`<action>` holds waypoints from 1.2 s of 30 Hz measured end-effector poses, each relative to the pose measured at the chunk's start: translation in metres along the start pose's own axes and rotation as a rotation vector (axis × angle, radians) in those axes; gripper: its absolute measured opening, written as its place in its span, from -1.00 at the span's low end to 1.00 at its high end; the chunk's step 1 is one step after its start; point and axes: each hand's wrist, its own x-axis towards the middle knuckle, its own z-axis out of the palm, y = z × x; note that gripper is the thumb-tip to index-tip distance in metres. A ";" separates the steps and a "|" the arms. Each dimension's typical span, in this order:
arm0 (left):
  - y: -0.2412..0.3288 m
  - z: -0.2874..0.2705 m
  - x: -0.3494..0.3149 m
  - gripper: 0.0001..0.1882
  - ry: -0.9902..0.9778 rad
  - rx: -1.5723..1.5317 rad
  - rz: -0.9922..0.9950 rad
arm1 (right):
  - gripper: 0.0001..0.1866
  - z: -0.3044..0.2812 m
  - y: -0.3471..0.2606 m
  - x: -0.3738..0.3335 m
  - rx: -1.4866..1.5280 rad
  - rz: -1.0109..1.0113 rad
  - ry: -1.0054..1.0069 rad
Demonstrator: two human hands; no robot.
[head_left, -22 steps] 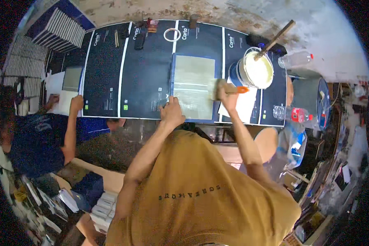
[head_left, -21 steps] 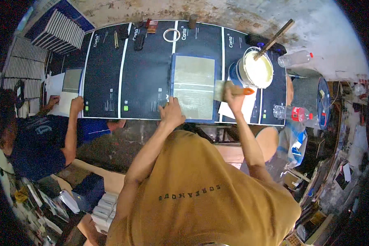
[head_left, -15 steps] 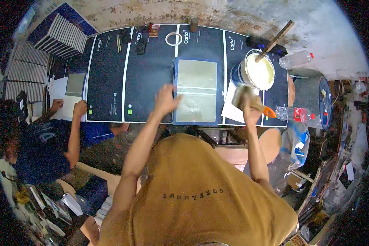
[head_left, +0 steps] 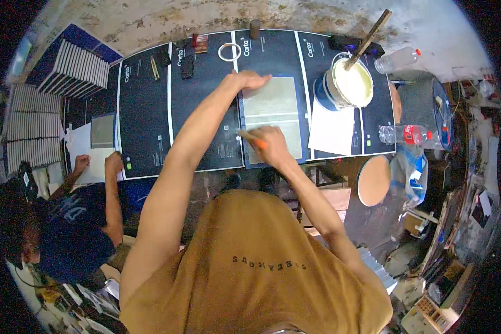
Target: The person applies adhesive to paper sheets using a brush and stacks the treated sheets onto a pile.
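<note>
A blue-bordered sheet with two grey boards and a narrow strip between them, like an opened book cover, lies in front of me. My left hand rests at its far edge, fingers stretched out over the corner. My right hand grips a brush with an orange handle. The brush head is at the sheet's left edge, low on the nearer board; its bristles are partly hidden by the hand. To the right stands a bucket of pale cream paste with a wooden stick leaning in it.
White paper lies below the bucket. Plastic bottles lie at the right. A tape roll and small tools sit along the back. At left, a co-worker handles a similar sheet near stacked boards.
My right hand has carried the brush left from beside the bucket to the sheet. My left hand has moved from the sheet's left side to its far edge.
</note>
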 end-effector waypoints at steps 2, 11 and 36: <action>-0.007 0.008 -0.003 -0.27 0.069 0.106 0.053 | -0.71 -0.025 -0.007 -0.044 0.144 0.184 0.153; -0.052 0.156 -0.052 -0.34 0.625 -0.934 -0.377 | -0.62 -0.060 0.067 -0.121 0.485 0.947 1.268; -0.041 0.161 -0.046 -0.25 0.712 -0.722 -0.316 | -0.64 0.025 0.090 -0.098 0.001 0.734 0.687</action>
